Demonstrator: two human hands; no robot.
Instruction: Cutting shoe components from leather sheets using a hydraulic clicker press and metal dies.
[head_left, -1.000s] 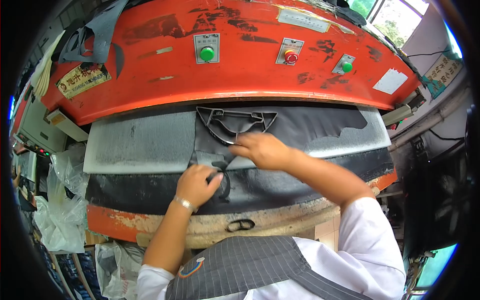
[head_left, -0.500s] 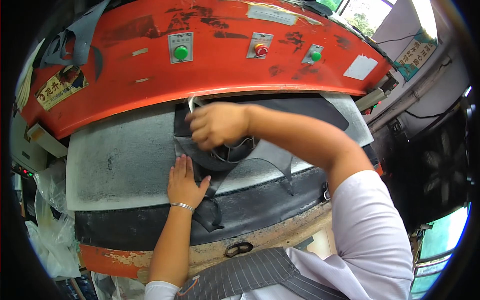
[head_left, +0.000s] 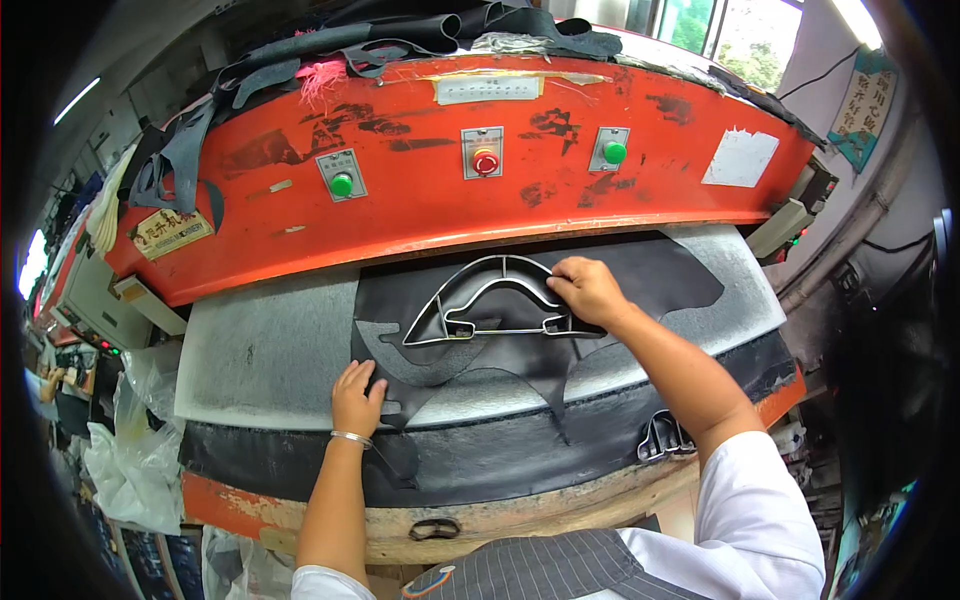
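Curved steel cutting die [head_left: 495, 300] on black leather [head_left: 640, 275], right hand [head_left: 585, 290] pinching its rim.

The person wore a white short-sleeved shirt; the right sleeve [head_left: 770, 510] was wide and loose, ending well back from the fingers, above the elbow, and the left sleeve [head_left: 325, 582] showed only as a white edge at the lower rim. A thin silver bangle [head_left: 351, 437] circled the left wrist, just behind the left hand [head_left: 358, 396]. The right hand [head_left: 588, 290] and wrist carried nothing. Across the chest lay a dark grey pinstriped apron [head_left: 545, 568] with a small round orange-and-blue badge [head_left: 432, 581].
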